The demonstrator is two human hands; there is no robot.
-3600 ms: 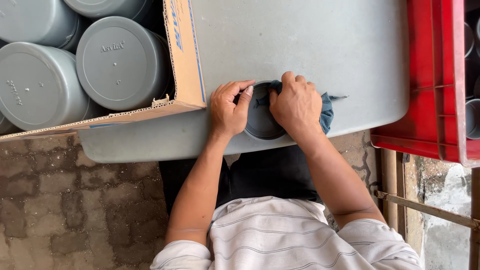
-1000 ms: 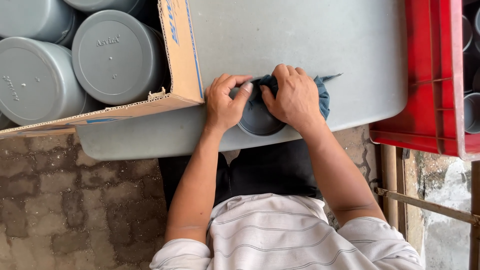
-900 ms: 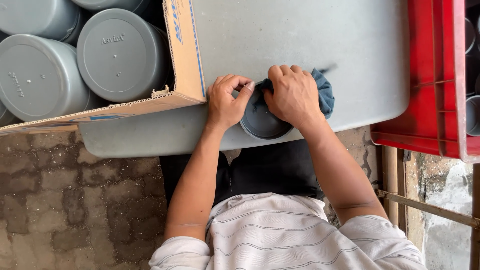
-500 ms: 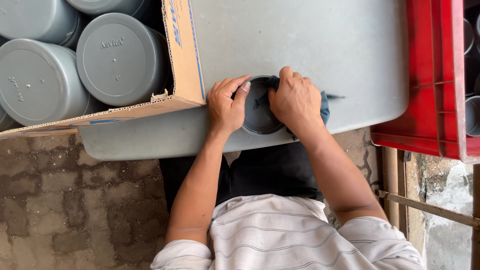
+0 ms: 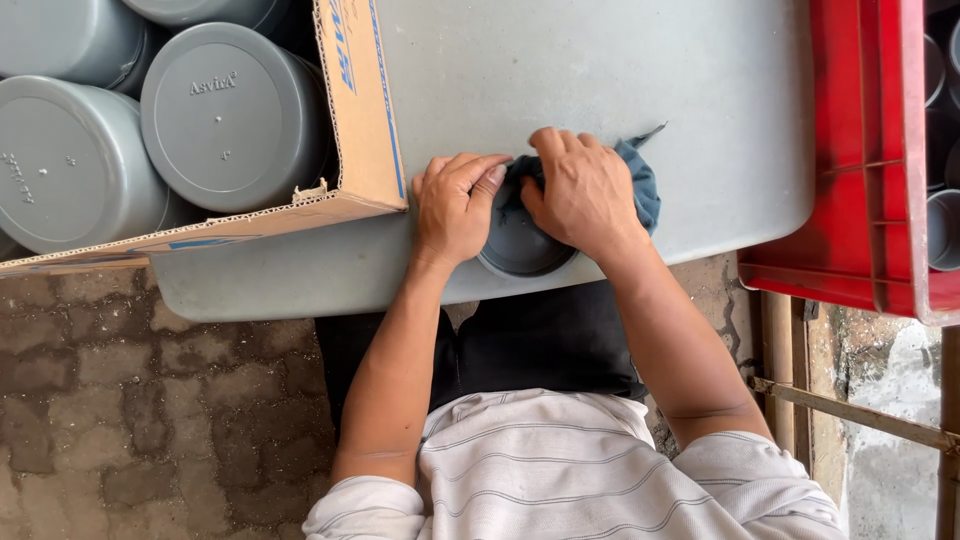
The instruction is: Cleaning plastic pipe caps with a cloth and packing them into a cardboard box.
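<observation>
Hands met over one small grey round cap (image 5: 515, 245) at the near edge of the grey bench (image 5: 600, 90). The left hand (image 5: 455, 205) lay curled on the cap's left side, thumb and fingers wrapped against its rim, a closed grip holding it steady on the bench top. The right hand (image 5: 585, 190) pressed down from the other side, fingers bent and closed over a dark blue cloth (image 5: 640, 180) bunched between palm and cap; the cloth spilled out past the knuckles toward the right, one corner sticking up. Part of the cap hung just past the bench edge, above the person's dark lap.

Off to the left, a cardboard box (image 5: 360, 110) sat on the bench, just beside the left hand, packed with larger grey round lids (image 5: 230, 115) standing on edge, faces toward the camera. Over on the right, a red plastic crate (image 5: 860, 150) sat against the bench's end, holding dark grey round pieces (image 5: 945, 230) only partly visible. Brick paving (image 5: 130, 420) lay below.
</observation>
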